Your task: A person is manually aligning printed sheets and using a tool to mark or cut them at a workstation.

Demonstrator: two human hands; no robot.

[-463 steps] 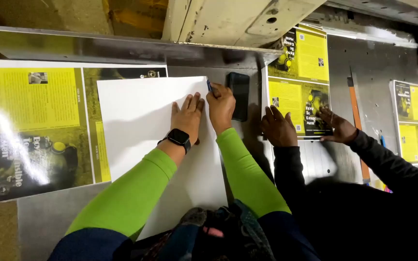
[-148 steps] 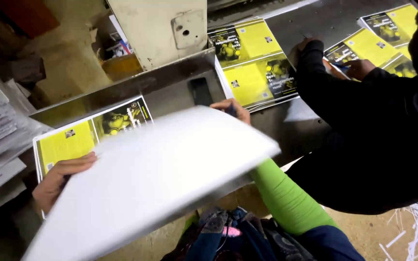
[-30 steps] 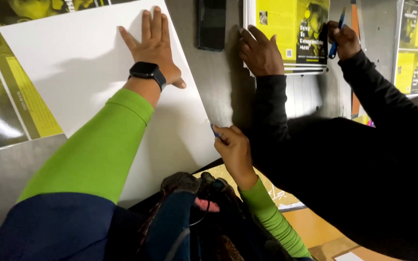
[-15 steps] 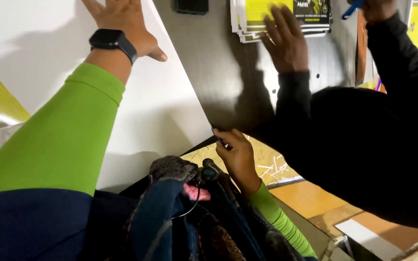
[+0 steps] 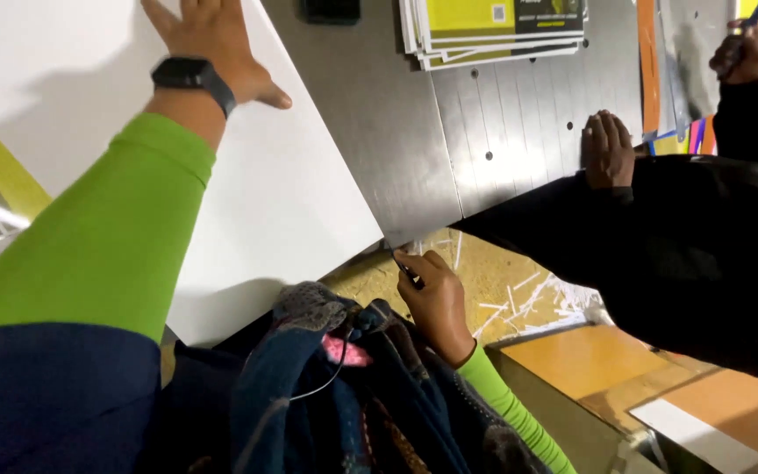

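Two hands work one large white sheet (image 5: 291, 202) that lies on the grey metal desk (image 5: 484, 140), its near corner hanging past the desk's front edge. The left hand (image 5: 212, 39) lies flat on the sheet's far part, fingers spread wide, pressing rather than gripping. The right hand (image 5: 436, 298) sits below the desk edge, just beside the overhanging corner, with its grip narrow around a small dark tool (image 5: 407, 274); what kind of tool is too small to tell.

A co-worker's hand (image 5: 609, 149) rests on the desk well to the right, and a stack of yellow printed sheets (image 5: 493, 31) lies beyond.

As a judgement: with only a flat palm holding it, the sheet could slide or skew if the tool tugs the corner, and the unsupported corner could bend or crease.
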